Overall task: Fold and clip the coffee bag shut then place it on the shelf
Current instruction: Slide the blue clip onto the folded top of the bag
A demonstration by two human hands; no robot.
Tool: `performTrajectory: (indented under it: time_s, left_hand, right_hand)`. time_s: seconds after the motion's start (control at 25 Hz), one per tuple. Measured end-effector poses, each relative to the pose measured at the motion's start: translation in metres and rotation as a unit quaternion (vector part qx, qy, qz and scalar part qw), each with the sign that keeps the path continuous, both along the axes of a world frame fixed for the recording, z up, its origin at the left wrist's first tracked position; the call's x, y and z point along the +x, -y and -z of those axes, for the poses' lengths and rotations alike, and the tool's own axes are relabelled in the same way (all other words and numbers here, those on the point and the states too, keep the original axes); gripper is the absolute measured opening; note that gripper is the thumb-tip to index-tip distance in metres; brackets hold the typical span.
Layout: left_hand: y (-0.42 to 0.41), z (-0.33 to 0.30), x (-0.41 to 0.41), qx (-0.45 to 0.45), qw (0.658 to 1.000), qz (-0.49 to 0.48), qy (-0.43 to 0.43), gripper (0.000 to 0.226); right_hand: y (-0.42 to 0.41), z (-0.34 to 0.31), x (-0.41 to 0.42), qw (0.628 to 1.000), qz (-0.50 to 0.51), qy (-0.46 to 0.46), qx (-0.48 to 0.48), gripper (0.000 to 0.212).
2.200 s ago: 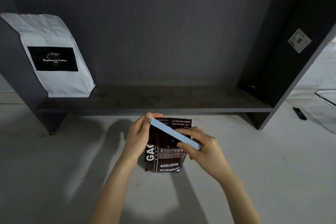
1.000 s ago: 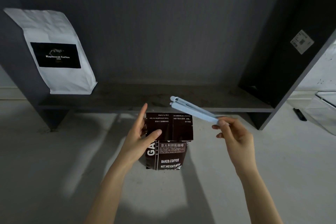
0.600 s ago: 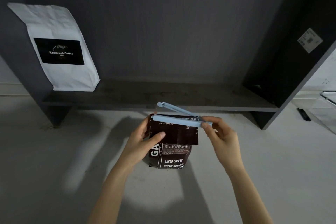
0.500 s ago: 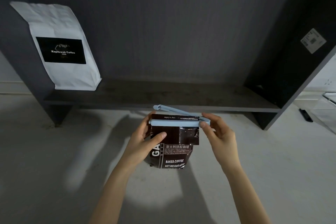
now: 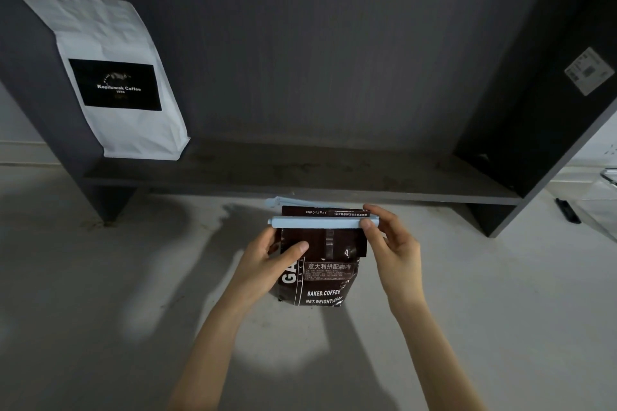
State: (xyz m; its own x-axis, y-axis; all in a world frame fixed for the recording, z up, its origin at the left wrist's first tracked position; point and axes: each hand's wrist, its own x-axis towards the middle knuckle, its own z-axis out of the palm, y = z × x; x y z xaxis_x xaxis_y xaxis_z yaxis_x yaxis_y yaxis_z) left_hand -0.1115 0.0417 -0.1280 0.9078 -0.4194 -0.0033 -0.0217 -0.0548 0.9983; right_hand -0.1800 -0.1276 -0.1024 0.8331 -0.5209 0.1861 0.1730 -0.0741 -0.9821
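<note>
A dark brown coffee bag (image 5: 329, 280) with white lettering stands on the pale floor, its top folded over toward me. My left hand (image 5: 267, 260) grips the bag's left side, thumb on the folded flap. A long light-blue clip (image 5: 317, 222) straddles the fold, one arm in front and the other behind the bag top, still spread at the left end. My right hand (image 5: 390, 243) pinches the clip's right end between thumb and fingers. The dark shelf board (image 5: 300, 173) runs just behind the bag.
A white coffee bag (image 5: 113, 77) with a black label leans at the shelf's left end. Dark side panels (image 5: 541, 110) close the shelf at left and right. A black object (image 5: 567, 210) and a clear container lie on the floor at far right.
My right hand brought the open clip down from the right and slid it over the bag's folded top. My left hand kept hold of the folded bag throughout.
</note>
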Motion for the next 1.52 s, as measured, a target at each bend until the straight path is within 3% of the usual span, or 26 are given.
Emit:
performTrajectory:
  time_s: [0.88,1.04,1.24,1.52]
  left_hand:
    - [0.003,-0.007,-0.003,0.004,0.999,0.009,0.046,0.023]
    - [0.003,-0.009,-0.005,-0.02,0.999,0.007,0.037,0.021]
    - [-0.001,-0.014,0.0,-0.095,0.994,-0.053,0.033,0.039]
    - [0.0,-0.016,0.0,-0.114,0.99,-0.084,0.024,0.019]
  right_hand:
    - [-0.006,0.012,0.004,0.999,0.046,0.005,0.006,0.018]
    - [-0.006,0.013,0.004,0.999,0.051,0.003,-0.004,0.02]
    - [-0.006,0.013,0.004,0.999,0.048,0.011,0.014,0.023]
    - [-0.005,0.011,0.002,0.999,0.044,0.01,0.013,0.019]
